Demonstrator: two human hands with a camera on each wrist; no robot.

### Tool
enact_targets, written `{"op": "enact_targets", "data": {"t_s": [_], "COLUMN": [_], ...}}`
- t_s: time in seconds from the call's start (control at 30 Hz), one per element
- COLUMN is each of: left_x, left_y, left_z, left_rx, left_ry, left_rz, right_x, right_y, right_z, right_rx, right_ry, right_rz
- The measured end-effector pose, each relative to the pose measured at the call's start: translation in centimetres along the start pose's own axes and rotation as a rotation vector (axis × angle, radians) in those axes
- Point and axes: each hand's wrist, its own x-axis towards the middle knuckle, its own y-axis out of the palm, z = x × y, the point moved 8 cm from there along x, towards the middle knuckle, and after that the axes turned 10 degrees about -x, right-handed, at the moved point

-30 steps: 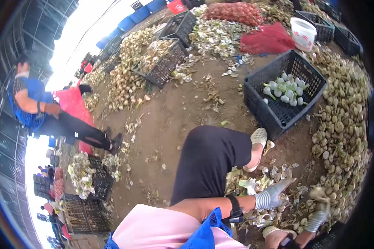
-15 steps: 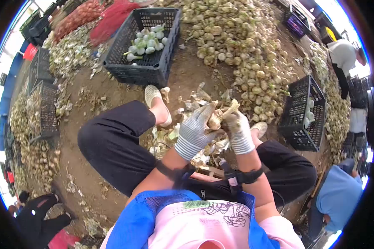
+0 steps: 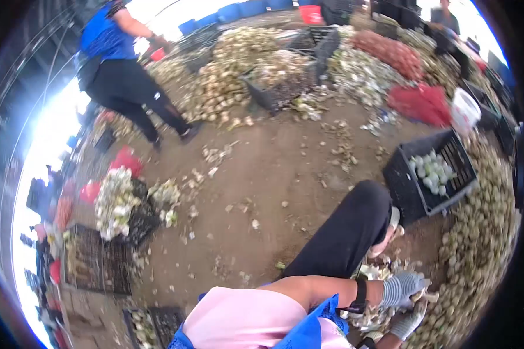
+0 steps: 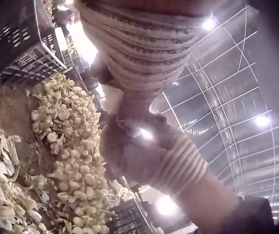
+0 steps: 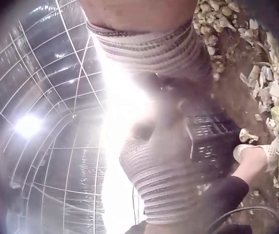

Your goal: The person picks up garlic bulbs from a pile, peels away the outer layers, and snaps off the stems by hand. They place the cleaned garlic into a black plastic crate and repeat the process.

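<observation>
Both hands wear striped knit gloves and come together low at the right of the head view. My left hand (image 3: 402, 289) grips a garlic bulb (image 3: 429, 296), of which only a pale end shows past the fingers. Just below, my right hand (image 3: 410, 321) has its fingers curled up against the same bulb. In the left wrist view the left hand (image 4: 134, 87) and right hand (image 4: 164, 151) meet closely, and glare covers what lies between them. Dry peelings (image 3: 374, 317) litter the ground beneath the hands.
A black crate (image 3: 403, 189) holding cleaned white garlic (image 3: 434, 171) stands beyond the knee. A long heap of untrimmed garlic (image 3: 477, 250) borders the right side. More crates (image 3: 96, 264) stand on the left, and a person in blue (image 3: 113, 43) is on foot at the upper left.
The head view swung toward the right-hand heap, then back left. The hands, apart a second ago, came together at the garlic bulb and remain close. The person in blue has moved farther off.
</observation>
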Motion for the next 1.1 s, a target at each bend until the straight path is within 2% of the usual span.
{"op": "enact_targets", "data": {"t_s": [0.1,0.23,0.33,0.37,0.47,0.5,0.6,0.63,0.7,0.73,0.77,0.8,0.83,0.87,0.9,0.93,1.0,1.07,1.1], "left_x": [-1.6,-2.5,-3.2,-3.2,-3.0,-3.1,-2.6,-2.6,-2.8,-3.4,-2.4,-2.4,-2.9,-2.8,-3.0,-2.9,-3.0,-2.7,-3.1], "left_y": [-1.6,-0.9,-3.0,-3.2,-2.4,-2.9,-2.3,-2.2,-2.7,-2.9,0.1,0.9,1.6,1.7,1.7,1.4,3.3,5.5,9.0], "left_z": [0.7,1.3,-0.1,0.0,-0.4,-0.9,-1.6,-1.9,-1.5,-1.3,1.7,2.0,2.0,1.4,1.0,0.9,0.9,4.2,8.9], "left_rx": [-0.132,-0.005,-0.042,-0.074,0.043,0.01,-0.015,-0.025,-0.271,-0.189,-0.573,-0.859,-0.961,-0.978,-0.987,-0.961,-1.646,-1.518,-1.509], "left_ry": [-0.062,-0.057,-0.109,-0.135,-0.075,-0.061,0.011,0.019,-0.077,-0.04,-0.115,-0.144,-0.147,-0.125,-0.121,-0.109,-0.468,-0.481,-0.571], "left_rz": [-0.062,-0.123,-0.048,-0.047,-0.086,-0.082,-0.044,-0.023,-0.14,-0.385,-0.262,-0.154,-0.096,-0.058,-0.03,-0.019,0.052,0.076,0.284], "right_x": [-0.5,-1.1,0.0,-0.2,0.3,-1.4,-1.7,-2.9,-3.4,-4.0,-6.1,-6.4,-7.6,-7.2,-7.5,-8.5,-8.5,-8.6,-8.7], "right_y": [0.7,5.3,3.6,5.5,4.0,5.0,3.7,3.4,4.4,4.6,7.5,7.8,8.6,7.3,7.3,7.9,6.6,6.8,5.8], "right_z": [0.5,1.6,0.7,0.4,0.3,1.7,2.6,3.4,3.7,4.0,6.2,6.1,7.4,8.4,8.8,9.7,8.0,8.5,8.1], "right_rx": [-0.053,-0.111,-0.101,-0.044,-0.09,-0.068,-0.2,-0.296,-0.263,-0.242,-0.41,-0.398,-0.508,-0.7,-0.741,-0.75,-0.348,-0.253,-0.331], "right_ry": [0.017,0.061,-0.009,0.122,-0.052,-0.066,-0.15,-0.117,-0.131,-0.144,-0.282,-0.179,-0.181,-0.365,-0.52,-0.47,-0.337,-0.347,-0.335], "right_rz": [-0.123,0.011,-0.027,0.198,0.267,0.127,0.12,0.035,0.055,0.071,-0.001,-0.053,-0.175,-0.259,-0.249,-0.268,-0.226,-0.212,-0.192]}}
